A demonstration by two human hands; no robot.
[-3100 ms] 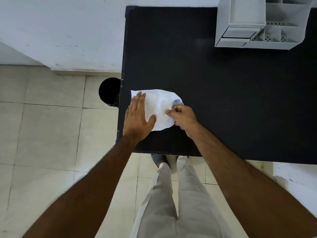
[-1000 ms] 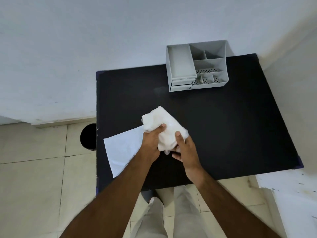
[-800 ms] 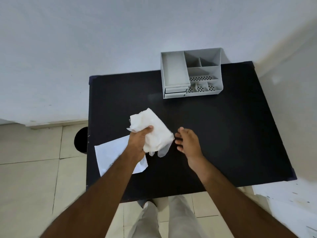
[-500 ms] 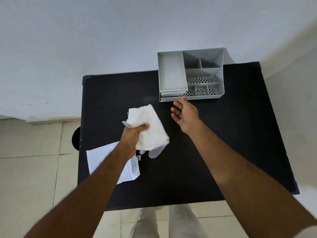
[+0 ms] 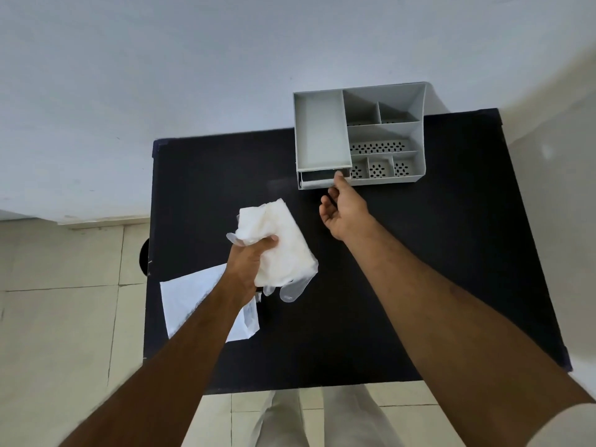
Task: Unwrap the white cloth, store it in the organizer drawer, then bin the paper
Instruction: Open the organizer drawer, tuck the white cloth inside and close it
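Observation:
My left hand (image 5: 250, 264) grips the bunched white cloth (image 5: 280, 243) above the black table (image 5: 419, 253), with clear plastic hanging from its lower edge. The unfolded white paper (image 5: 190, 300) lies flat at the table's left edge, partly under my left forearm. My right hand (image 5: 342, 208) reaches to the grey organizer (image 5: 361, 137) at the back of the table. Its fingertips touch the front of the organizer drawer (image 5: 317, 181) at the lower left, which is pulled out slightly.
A round black bin (image 5: 144, 261) stands on the tiled floor just left of the table, mostly hidden by the table edge. White walls run behind and to the right of the table. My legs are below the table's near edge.
My right hand let go of the cloth and moved up to the drawer front, which has slid out a little. My left hand lifted the cloth off the paper.

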